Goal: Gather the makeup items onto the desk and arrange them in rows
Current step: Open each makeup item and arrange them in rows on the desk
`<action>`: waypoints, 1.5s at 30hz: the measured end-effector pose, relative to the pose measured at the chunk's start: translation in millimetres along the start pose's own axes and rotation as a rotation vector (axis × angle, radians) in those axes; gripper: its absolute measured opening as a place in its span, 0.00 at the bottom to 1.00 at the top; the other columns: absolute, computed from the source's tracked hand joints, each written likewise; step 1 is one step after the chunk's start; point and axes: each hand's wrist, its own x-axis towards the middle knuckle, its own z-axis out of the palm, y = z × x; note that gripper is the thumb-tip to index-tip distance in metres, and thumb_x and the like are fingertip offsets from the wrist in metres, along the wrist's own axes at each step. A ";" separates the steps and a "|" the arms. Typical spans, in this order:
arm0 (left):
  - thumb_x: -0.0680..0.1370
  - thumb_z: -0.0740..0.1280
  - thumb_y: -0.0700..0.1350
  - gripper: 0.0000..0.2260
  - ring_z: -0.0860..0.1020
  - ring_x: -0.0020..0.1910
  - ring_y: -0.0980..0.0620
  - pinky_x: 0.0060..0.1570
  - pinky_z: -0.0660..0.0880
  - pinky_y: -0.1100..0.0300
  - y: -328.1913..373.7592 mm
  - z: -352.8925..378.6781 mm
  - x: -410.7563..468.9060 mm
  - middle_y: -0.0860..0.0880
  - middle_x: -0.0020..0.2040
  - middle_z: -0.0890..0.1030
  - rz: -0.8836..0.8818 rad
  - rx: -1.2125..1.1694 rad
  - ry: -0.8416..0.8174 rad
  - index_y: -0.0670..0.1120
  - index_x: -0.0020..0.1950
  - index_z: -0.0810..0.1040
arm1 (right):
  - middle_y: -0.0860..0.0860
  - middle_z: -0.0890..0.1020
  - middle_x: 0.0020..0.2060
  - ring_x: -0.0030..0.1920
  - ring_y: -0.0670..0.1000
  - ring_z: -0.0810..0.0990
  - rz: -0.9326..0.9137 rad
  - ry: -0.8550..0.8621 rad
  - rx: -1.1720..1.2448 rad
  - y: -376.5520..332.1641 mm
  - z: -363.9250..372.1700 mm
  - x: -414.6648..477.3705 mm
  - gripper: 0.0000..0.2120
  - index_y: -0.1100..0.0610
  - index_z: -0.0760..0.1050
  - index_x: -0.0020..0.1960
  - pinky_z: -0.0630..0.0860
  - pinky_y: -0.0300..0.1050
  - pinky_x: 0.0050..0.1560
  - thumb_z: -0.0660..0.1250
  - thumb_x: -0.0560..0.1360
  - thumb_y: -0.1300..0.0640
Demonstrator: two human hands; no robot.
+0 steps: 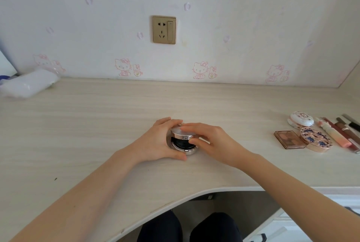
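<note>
A round silver compact [183, 140] rests on the pale wooden desk [97, 125] at the centre, its lid partly ajar over a dark inside. My left hand [155, 140] cups its left side and my right hand [210, 140] presses on the lid from the right. Far right on the desk lie a brown eyeshadow palette [289, 139], a white floral compact [302, 118], a round gold patterned compact [316, 141], a pink tube [334, 136] and several lip sticks and pencils [348, 126].
A clear plastic packet [29, 84] lies at the back left by the wall. A gold wall socket [164, 29] sits above the desk. The desk's front edge curves inward over my knees [187, 226]; a white drawer unit [311, 222] stands at lower right.
</note>
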 end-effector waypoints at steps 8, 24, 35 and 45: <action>0.61 0.80 0.57 0.46 0.64 0.66 0.63 0.63 0.59 0.66 -1.8 -1.9 -14.4 0.68 0.58 0.70 -0.042 -0.031 0.120 0.59 0.74 0.61 | 0.43 0.74 0.66 0.62 0.42 0.75 0.014 -0.002 0.003 2.4 2.2 -0.2 0.17 0.50 0.74 0.66 0.71 0.35 0.61 0.65 0.78 0.60; 0.60 0.81 0.54 0.44 0.72 0.59 0.68 0.55 0.64 0.72 -6.7 8.0 -20.5 0.66 0.49 0.81 -0.124 -0.210 0.294 0.57 0.71 0.63 | 0.43 0.81 0.55 0.53 0.40 0.77 0.100 -0.069 -0.126 -3.3 -13.3 18.3 0.15 0.48 0.73 0.66 0.70 0.32 0.55 0.58 0.81 0.55; 0.60 0.81 0.53 0.43 0.72 0.59 0.67 0.53 0.63 0.74 -6.5 8.8 -21.2 0.66 0.49 0.81 -0.131 -0.226 0.290 0.58 0.71 0.63 | 0.38 0.79 0.50 0.53 0.40 0.78 0.244 -0.173 0.040 -13.9 -28.6 35.5 0.14 0.48 0.74 0.65 0.79 0.46 0.55 0.59 0.81 0.55; 0.61 0.81 0.54 0.44 0.72 0.60 0.65 0.53 0.63 0.74 -5.6 10.0 -22.2 0.64 0.51 0.81 -0.138 -0.200 0.287 0.56 0.71 0.61 | 0.46 0.74 0.66 0.65 0.43 0.72 0.324 0.073 0.122 -4.4 -14.1 14.9 0.21 0.52 0.65 0.72 0.67 0.38 0.66 0.60 0.80 0.50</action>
